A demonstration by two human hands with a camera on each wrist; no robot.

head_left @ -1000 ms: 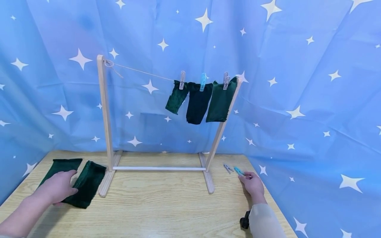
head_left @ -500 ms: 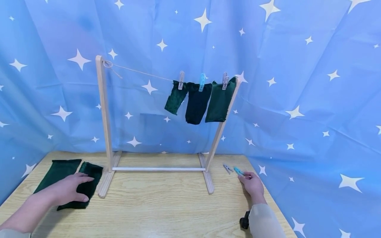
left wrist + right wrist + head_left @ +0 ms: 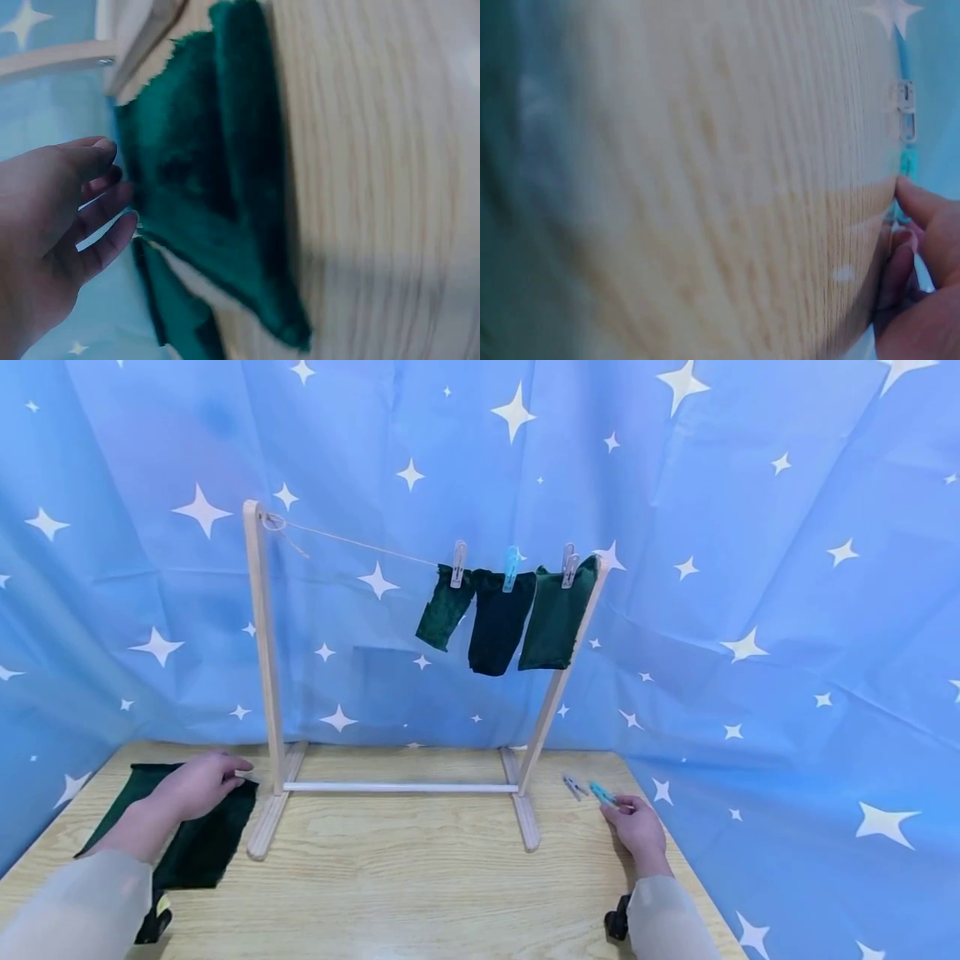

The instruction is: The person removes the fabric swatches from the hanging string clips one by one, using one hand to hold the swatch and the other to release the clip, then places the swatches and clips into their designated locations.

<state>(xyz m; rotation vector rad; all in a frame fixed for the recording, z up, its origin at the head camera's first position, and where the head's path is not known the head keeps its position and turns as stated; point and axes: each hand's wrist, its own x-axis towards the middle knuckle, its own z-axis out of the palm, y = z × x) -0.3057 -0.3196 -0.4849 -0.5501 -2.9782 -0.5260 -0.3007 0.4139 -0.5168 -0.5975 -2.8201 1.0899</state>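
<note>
My left hand (image 3: pixel 198 787) is over the far edge of a dark green velvet cloth (image 3: pixel 213 839) lying on the table at the left. In the left wrist view, its loosely bent fingertips are right at the edge of this cloth (image 3: pixel 187 150), thumb apart from the fingers. A second green cloth (image 3: pixel 142 781) lies beside it, partly behind the hand. At the right, my right hand (image 3: pixel 637 827) pinches a blue clothespin (image 3: pixel 602 792) close over the table, thumb and finger at its near end. A grey clothespin (image 3: pixel 574 786) lies just left of it.
A wooden drying rack (image 3: pixel 262 652) stands mid-table, a string (image 3: pixel 360 540) across its top. Three green cloths hang towards its right end: a small one (image 3: pixel 444 610), a darker one (image 3: pixel 501 627) and a wider one (image 3: pixel 557 627), all clipped. A starry blue curtain (image 3: pixel 750 568) is behind.
My left hand has moved up and right, from the middle of the right-hand cloth to its far edge. That cloth has shifted slightly left. The right hand stays put with the blue clothespin.
</note>
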